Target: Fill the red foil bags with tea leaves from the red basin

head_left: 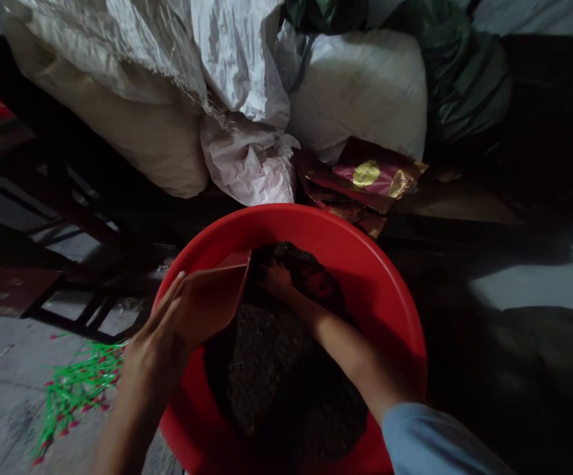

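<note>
A big round red tub (395,290) holds a heap of dark, crumbly loose material (266,369), whose kind I cannot make out. My left hand (160,330) is at the tub's left rim, its fingers wrapped round the side of an open-mouthed reddish-brown container (217,297). This container is tilted, its mouth facing right over the heap; I cannot tell whether it is a bag or a box. Deep in the tub, my right hand (277,277) lies against the dark heap with fingers apart, just right of the container's mouth.
Maroon and gold foil packets (365,175) lie behind the tub, beside stuffed white sacks (360,92) and a crumpled pale plastic bag (251,158). Green sticks with red tips (81,389) are scattered on the floor at left, near a dark metal frame (83,307).
</note>
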A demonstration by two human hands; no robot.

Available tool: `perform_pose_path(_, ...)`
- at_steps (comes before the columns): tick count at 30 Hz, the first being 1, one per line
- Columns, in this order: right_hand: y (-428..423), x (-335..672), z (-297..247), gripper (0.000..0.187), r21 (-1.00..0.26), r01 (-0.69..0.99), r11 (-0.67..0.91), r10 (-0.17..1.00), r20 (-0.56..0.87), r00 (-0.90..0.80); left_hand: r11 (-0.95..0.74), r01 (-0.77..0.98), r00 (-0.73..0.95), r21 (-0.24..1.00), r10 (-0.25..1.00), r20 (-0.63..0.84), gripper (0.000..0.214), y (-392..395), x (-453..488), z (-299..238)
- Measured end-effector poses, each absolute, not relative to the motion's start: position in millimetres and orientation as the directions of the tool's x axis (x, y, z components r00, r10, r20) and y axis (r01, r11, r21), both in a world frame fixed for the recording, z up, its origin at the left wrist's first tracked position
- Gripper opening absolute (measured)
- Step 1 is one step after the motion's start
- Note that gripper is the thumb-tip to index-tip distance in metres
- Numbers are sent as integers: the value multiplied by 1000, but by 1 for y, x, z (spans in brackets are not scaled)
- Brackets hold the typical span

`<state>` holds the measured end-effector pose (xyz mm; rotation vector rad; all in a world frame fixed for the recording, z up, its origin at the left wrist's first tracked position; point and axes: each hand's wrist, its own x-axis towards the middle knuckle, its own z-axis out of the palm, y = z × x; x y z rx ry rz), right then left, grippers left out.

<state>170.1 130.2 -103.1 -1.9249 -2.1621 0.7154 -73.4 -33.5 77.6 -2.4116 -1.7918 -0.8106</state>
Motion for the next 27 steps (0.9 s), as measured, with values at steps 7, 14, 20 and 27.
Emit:
perform_pose_path(7, 41, 236, -78, 32, -706, 690, -158, 987, -137, 86, -459, 811, 330, 364, 871, 362, 78, 19, -22, 73)
perform_pose_path(14, 33, 251, 16, 50, -956, 232, -182, 937, -97, 336, -531, 781, 482, 330, 847, 224, 72, 37, 33, 72)
perform_pose_path(20, 42, 232, 78, 47, -945, 260, 200, 968, 231, 96, -500, 777, 438, 383, 866, 242, 75, 31, 50, 60)
perform_pose_path(27, 36, 304, -26, 53, -664, 747, -26, 950, 217, 226, -471, 758, 327, 450, 873, 362, 83, 15, 7, 50)
